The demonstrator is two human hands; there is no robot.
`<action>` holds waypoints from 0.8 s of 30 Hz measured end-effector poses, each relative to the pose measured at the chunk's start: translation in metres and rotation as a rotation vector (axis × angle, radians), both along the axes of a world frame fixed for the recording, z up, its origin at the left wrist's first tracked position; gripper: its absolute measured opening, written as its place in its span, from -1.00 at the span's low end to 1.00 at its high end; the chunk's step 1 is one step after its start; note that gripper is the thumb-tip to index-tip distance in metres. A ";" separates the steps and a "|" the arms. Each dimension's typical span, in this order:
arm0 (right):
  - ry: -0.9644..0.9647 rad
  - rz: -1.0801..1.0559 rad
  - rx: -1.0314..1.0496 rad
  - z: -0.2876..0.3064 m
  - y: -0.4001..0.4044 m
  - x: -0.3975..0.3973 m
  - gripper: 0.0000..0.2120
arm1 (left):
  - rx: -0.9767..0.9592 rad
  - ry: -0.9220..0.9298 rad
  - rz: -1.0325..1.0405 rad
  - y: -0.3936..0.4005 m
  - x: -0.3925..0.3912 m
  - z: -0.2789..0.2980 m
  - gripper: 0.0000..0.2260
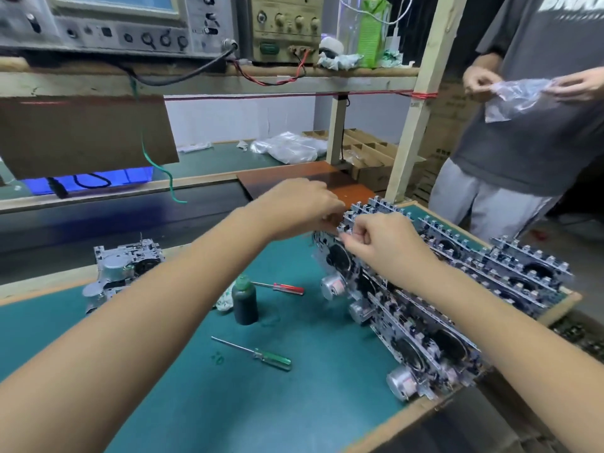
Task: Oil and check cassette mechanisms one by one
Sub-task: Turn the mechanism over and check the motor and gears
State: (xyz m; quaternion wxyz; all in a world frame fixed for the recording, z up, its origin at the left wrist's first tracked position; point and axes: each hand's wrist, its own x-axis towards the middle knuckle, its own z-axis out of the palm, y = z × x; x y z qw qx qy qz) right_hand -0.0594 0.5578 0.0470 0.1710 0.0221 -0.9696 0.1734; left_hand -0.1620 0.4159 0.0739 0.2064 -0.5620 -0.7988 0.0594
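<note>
Several metal cassette mechanisms point(421, 335) stand packed in rows on the right of the green mat. My left hand point(300, 207) and my right hand point(379, 243) both reach to the far end of the front row, fingers curled on the top edge of the end mechanism point(340, 256). A dark green oil bottle point(244, 300) stands upright mid-table. One more mechanism point(121, 269) lies apart on the left, partly behind my left forearm.
A red-handled screwdriver point(281, 287) lies beside the bottle, a green-handled screwdriver point(258, 354) nearer me. Test instruments point(130, 24) sit on the shelf above. Another person point(529, 103) stands at right holding a plastic bag point(513, 96).
</note>
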 end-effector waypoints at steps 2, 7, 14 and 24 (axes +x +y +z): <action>0.002 -0.014 0.014 -0.002 -0.005 -0.018 -0.67 | -0.060 0.019 0.050 -0.001 -0.013 0.004 -0.79; -0.027 -0.073 0.296 -0.020 -0.022 -0.056 -0.78 | -0.163 0.100 0.298 0.003 -0.027 -0.017 -0.82; -0.002 -0.061 0.391 -0.030 -0.021 -0.075 -0.75 | -0.097 0.116 0.440 0.014 -0.031 -0.039 -0.83; -0.099 0.020 0.185 -0.040 -0.020 -0.074 -0.75 | -0.286 0.148 0.308 0.003 -0.041 -0.030 -0.82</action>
